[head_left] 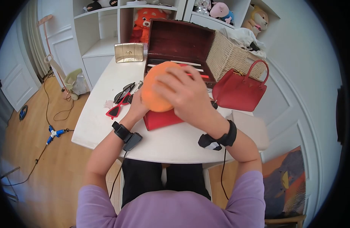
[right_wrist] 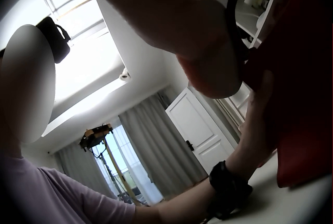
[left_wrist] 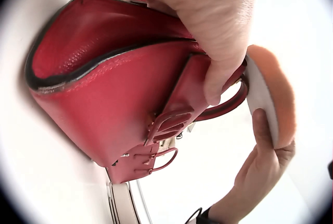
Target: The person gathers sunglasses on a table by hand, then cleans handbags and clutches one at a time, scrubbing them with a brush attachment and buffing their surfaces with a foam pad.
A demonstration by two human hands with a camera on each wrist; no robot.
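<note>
A red handbag (head_left: 163, 121) stands on the white table in front of the person, partly hidden under the hands in the head view. In the left wrist view its open side, dark edging and looped handles show. My left hand (left_wrist: 213, 21) grips the top of this red handbag (left_wrist: 114, 94), thumb on the near face. The right hand (head_left: 186, 95) holds a round orange sponge pad (head_left: 154, 89) above the bag. From the left wrist, the pad (left_wrist: 276, 83) shows a white layer under the orange one, and the right hand (left_wrist: 263, 166) pinches its lower end near the handles.
A second red handbag (head_left: 239, 93) and a pale beige item (head_left: 251, 131) are at the right. Sunglasses (head_left: 116, 110) lie left, below a gold wallet (head_left: 129, 53). Behind stand an open dark chest (head_left: 180, 40) and a woven basket (head_left: 228, 53). Cables hang from both wrists.
</note>
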